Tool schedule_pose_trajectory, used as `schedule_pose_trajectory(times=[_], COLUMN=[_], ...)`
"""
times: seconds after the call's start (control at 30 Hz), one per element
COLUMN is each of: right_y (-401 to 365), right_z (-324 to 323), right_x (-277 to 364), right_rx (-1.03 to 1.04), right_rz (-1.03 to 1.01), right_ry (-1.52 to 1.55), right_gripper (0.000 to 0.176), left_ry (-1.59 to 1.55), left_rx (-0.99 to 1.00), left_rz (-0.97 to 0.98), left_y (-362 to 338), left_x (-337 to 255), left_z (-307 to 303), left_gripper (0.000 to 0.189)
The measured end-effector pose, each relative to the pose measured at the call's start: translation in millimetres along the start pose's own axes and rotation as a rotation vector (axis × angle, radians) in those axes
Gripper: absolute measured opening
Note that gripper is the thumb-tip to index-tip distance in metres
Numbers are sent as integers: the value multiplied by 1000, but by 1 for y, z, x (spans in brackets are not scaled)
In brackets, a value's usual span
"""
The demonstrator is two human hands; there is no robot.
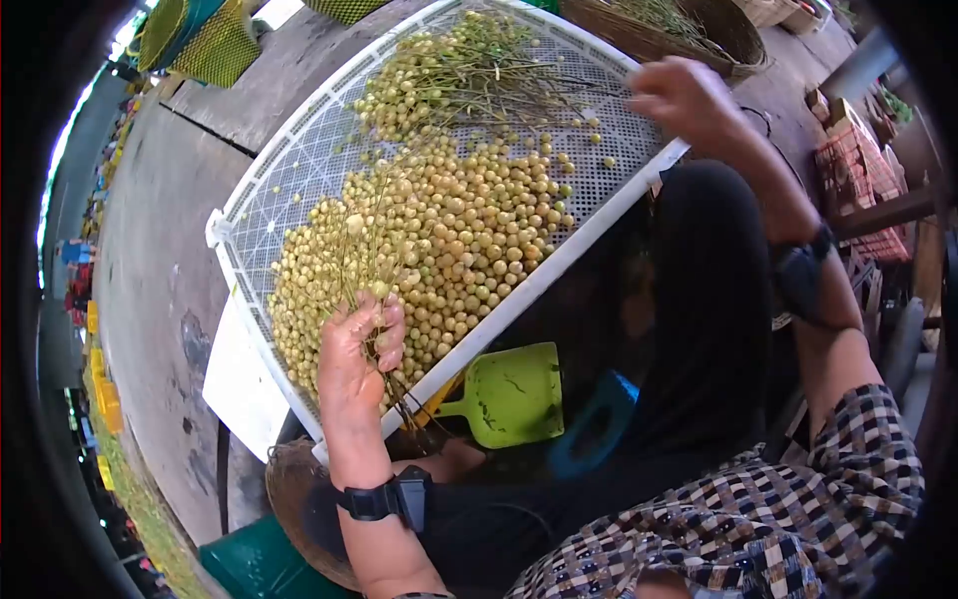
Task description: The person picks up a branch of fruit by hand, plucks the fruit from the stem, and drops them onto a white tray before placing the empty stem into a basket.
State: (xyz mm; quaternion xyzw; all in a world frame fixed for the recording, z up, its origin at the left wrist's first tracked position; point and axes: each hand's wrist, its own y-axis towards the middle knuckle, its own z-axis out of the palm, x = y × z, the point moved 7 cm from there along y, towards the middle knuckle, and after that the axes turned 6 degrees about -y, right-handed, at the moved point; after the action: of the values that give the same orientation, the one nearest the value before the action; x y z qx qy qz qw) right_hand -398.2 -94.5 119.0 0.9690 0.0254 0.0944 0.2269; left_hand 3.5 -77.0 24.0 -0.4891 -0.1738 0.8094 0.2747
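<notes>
We hold a loose spray of thin, stiff, green-brown stems point(371, 262) in our left hand point(357, 349); its grip is curled closed around them, palm up, with the stem ends poking out below the fingers. The spray lies over a heap of small, round, smooth-skinned yellow-tan fruits point(469, 232) in a shallow white plastic tray point(544, 276) with a perforated mesh bottom and a raised rim. Across the far part of the tray lies a tangled bunch of wiry stems with yellow-green fruits point(489, 75), and a few single fruits are scattered on the bare mesh.

Our right hand point(689, 98) is blurred above the tray's right corner, near the stem ends of that bunch; we cannot tell how wide its grip is.

Our dark-clothed knee point(711, 225) rises close to the tray's near edge, between us and its right corner. Below that edge lie a flat lime-green plastic dustpan point(514, 394) and a blue plastic object point(621, 396). A brown woven basket point(624, 38) of stems stands beyond the tray, a red lattice crate point(860, 180) to the right, and yellow mesh baskets point(218, 55) at the upper left.
</notes>
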Motion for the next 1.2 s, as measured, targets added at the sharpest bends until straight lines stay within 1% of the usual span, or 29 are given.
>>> schedule_pose_trajectory(times=[0.03,0.07,0.1,0.17,0.2,0.23,0.27,0.33,0.37,0.4,0.47,0.5,0.57,0.67,0.7,0.73,0.8,0.83,0.87,0.9,0.93,1.0,1.03,1.07,1.1,1.13,1.17,1.2], right_y=[12,18,21,17,16,17,17,10,12,13,19,20,21,25,28,30,28,31,34,33,33,42,42,44,45,43,40,38], right_z=[26,39,58,96,107,111,114,123,121,121,124,123,123,131,137,144,122,130,132,129,113,133,150,150,151,154,157,150], right_x=[27,69,98,143,157,169,176,193,194,198,199,200,195,186,186,183,192,189,186,184,184,148,135,134,141,147,149,156], right_rx=[263,280,463,667,682,695,694,890,787,793,767,772,773,785,626,628,180,181,76,-29,-29,509,505,505,574,640,642,544], right_rz=[-1,-121,-167,-188,-164,-141,-139,35,87,85,105,105,72,59,-140,-138,-714,-712,-747,-783,-783,-18,266,264,124,-15,-15,-113], right_ry=[333,621,630,895,1024,1152,1154,1545,1659,1657,1500,1503,1273,1209,1165,1166,792,793,796,796,797,916,928,928,817,702,703,740], right_gripper=[33,38,36,41,43,46,46,50,47,47,35,35,25,22,17,17,12,12,12,13,13,10,12,12,6,17,17,26], left_ry=[23,46,53,28,-12,9,12,55,50,66,79,85,91,83,1,-80,-58,-36,-34,-28,-23,-32,-38,-38,7,53,52,44], left_rx=[4,6,55,72,85,41,41,44,39,28,12,-32,-79,-110,-84,-57,-88,-119,-121,-83,-44,-37,-28,-28,-65,-102,-103,-141], left_rz=[13,26,32,1,-28,-26,-27,-47,-47,-72,-94,-95,-102,-115,-134,-155,-155,-151,-154,-158,-160,-148,-137,-136,-122,-109,-111,-96], left_y=[-2,-5,-5,-7,-8,-9,-9,-8,-8,-7,-5,-6,-5,-4,-4,-4,-5,-6,-7,-6,-6,-9,-9,-10,-11,-12,-13,-15], left_x=[0,-1,0,2,5,5,5,7,6,7,9,10,11,10,12,14,14,14,14,14,14,13,12,12,11,10,10,9], left_z=[5,8,8,10,12,11,11,7,5,2,0,-2,-6,-13,-16,-17,-15,-16,-18,-19,-18,-19,-18,-17,-17,-17,-14,-12], left_gripper=[11,10,8,8,7,8,8,19,19,19,19,19,19,19,17,15,15,14,14,14,14,14,14,14,16,20,20,20])
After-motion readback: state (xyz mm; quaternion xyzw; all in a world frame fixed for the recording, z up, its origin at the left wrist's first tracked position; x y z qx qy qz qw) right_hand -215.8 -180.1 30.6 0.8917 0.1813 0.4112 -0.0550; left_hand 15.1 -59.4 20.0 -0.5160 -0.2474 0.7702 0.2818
